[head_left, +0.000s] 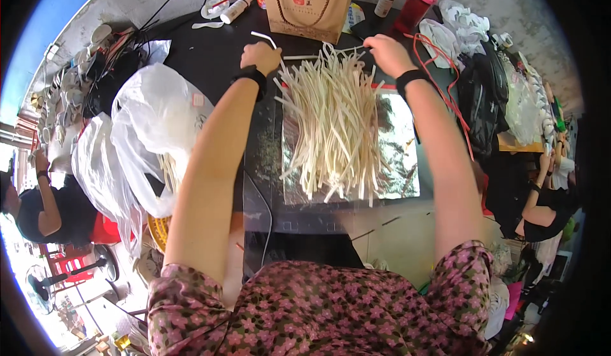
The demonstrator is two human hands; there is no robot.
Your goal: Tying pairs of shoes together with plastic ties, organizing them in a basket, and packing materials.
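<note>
A thick bundle of long, pale cream strips (334,124) lies spread over a shiny silver sheet (400,155) on the black table. At its far left corner, my left hand (259,58) is closed around a pale strip, whose white bent end (262,36) sticks out above the fingers. Beyond the far right corner, my right hand (388,54) pinches what looks like the end of a strip. Between the two hands a pale strip (305,57) stretches across the top of the bundle. Whether both hands hold the same strip I cannot tell. Both wrists wear black bands.
A brown paper bag (309,6) stands behind the bundle. White plastic bags (156,111) bulge at the left. A red-pink bottle (415,6), a small white spray bottle (386,1) and a red cord (455,98) are at the right. Other people sit at both sides.
</note>
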